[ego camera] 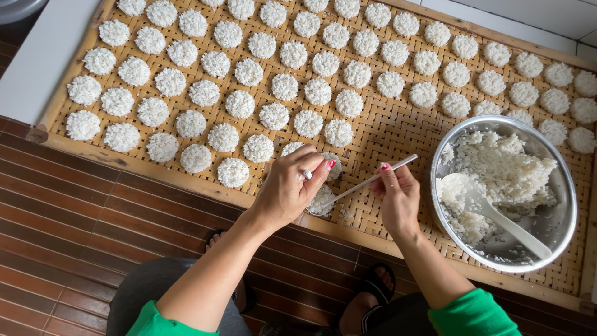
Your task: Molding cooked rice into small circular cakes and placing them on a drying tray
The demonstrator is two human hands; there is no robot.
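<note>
Currently a small round mould (323, 199) packed with sticky rice is pinched shut by the left hand (292, 186) at the woven tray's (398, 134) six o'clock edge; a thin white stick (373, 178) is gripped by the right hand (395, 196). Soft, crumbly cakes are best held by the mould's rim

White rice discs (239, 104) on tan herringbone-woven tray (398, 134); silvery bowl (563, 205); green sleeves (469, 314); seemingly reddish-brown floor (68, 211).

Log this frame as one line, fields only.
left hand: holds small round mould of white rice | right hand: holds thin white stick | woven bamboo tray | round steel bowl
</note>
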